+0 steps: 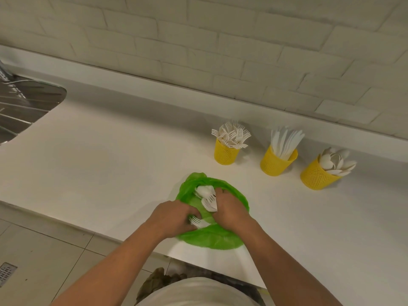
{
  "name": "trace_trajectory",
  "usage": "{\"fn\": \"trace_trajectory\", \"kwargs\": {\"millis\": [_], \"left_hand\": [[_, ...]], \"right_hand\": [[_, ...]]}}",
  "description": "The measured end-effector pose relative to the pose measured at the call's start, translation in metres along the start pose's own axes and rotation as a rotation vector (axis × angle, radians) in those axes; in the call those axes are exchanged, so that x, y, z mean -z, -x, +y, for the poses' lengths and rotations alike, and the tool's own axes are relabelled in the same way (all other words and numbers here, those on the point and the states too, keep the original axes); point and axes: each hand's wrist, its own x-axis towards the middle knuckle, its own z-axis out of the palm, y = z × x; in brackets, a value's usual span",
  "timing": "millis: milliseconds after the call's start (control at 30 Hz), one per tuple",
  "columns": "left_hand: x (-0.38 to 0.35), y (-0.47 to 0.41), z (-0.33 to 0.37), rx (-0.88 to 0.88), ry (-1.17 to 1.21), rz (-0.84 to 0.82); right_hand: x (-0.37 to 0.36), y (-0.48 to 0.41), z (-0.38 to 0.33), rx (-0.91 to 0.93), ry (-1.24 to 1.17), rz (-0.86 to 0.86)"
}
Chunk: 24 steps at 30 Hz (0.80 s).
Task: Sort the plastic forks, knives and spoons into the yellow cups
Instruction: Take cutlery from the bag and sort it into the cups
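At the near edge of the white counter (99,155), I am working through the green bag (212,239), which is lying open and holding the unsorted pieces. My left hand (174,217) is curling round a fork (196,221), and my right hand (230,212) is gripping a small bundle (209,204) with fork tines showing. A spoon (204,191) is lying loose just beyond it. I am judging this to be the picking step, late in the job. Next I am needing to lift clear of the bag and carry the forks to the leftmost cup. Counting: three yellow cups (226,154), one each for forks, knives and spoons, all well filled; one bag; the pieces in the bundle I cannot count
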Motion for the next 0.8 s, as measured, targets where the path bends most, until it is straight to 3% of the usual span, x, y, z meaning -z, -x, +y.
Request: {"fn": "trace_trajectory", "kwargs": {"millis": [800], "left_hand": [[0.012,-0.016,-0.012,0.154,0.151,0.002]], "right_hand": [[-0.001,0.002,-0.011,0.012,-0.034,0.022]]}}
